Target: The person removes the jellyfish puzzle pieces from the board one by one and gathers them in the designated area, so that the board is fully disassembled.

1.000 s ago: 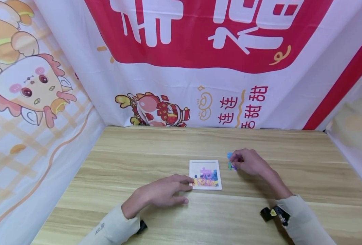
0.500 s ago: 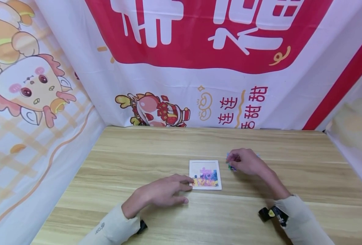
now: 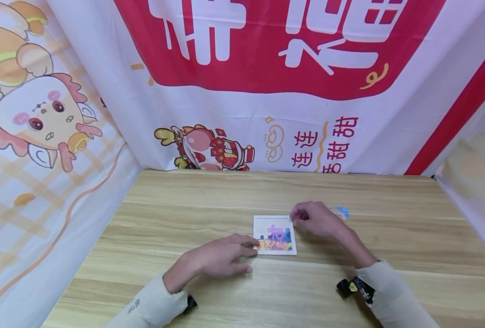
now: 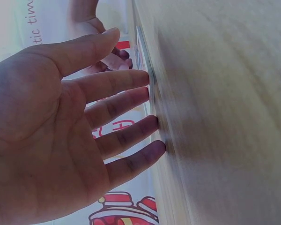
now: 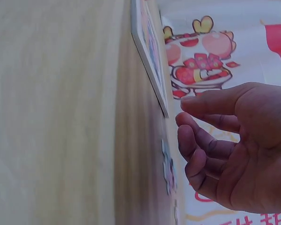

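A white-framed puzzle board [image 3: 274, 218] lies on the wooden table, its lower part filled with pink, blue and yellow pieces. My left hand [image 3: 226, 255] rests palm-down beside it, fingers extended, with fingertips at its left edge. In the left wrist view, the left hand's fingers [image 4: 117, 112] are spread along that edge. My right hand [image 3: 318, 218] hovers at the board's upper right corner, thumb and index fingertips brought close together. The right wrist view shows the right hand's curled fingers [image 5: 196, 140]; I cannot tell whether a small piece is between them.
Loose blue puzzle pieces [image 3: 340, 212] lie to the right, partly behind the right hand. Other loose pieces [image 5: 168, 168] lie on the table near the board. Printed cloth [image 3: 209, 105] hangs along the table's back and sides.
My right hand has moved left from the loose pieces to the board's upper right corner, uncovering blue pieces behind it. My left hand has stayed at the board's left edge.
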